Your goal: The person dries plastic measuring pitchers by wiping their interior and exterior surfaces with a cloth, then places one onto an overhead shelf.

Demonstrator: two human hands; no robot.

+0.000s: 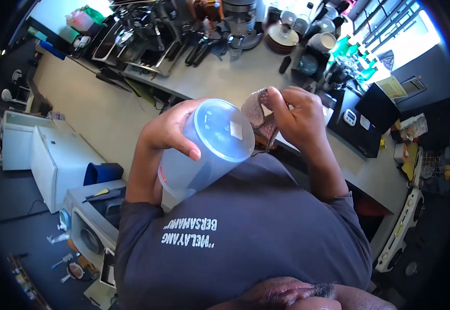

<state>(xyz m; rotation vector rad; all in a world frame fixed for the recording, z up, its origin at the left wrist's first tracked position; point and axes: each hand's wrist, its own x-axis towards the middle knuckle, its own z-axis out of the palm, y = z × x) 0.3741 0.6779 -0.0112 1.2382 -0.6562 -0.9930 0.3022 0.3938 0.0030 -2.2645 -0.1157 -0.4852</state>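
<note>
My left hand [169, 130] is closed round a translucent plastic container [199, 168], its thumb pressed on the side. The container is tilted against my chest, with its round flat end [224, 129] turned up and a small pale label on that end. Just right of it, my right hand [300, 111] pinches a brownish cloth [258, 109] with a darker edge. The cloth hangs bunched beside the container's upper end; whether the two touch I cannot tell.
Ahead runs a counter [204, 85] with a sink [113, 46], a glass [234, 47] and stacked plates [281, 39]. To the right are green bottles [362, 57] and a kitchen timer [349, 118]. A white chest [54, 160] and a dark blue bin [103, 173] stand left.
</note>
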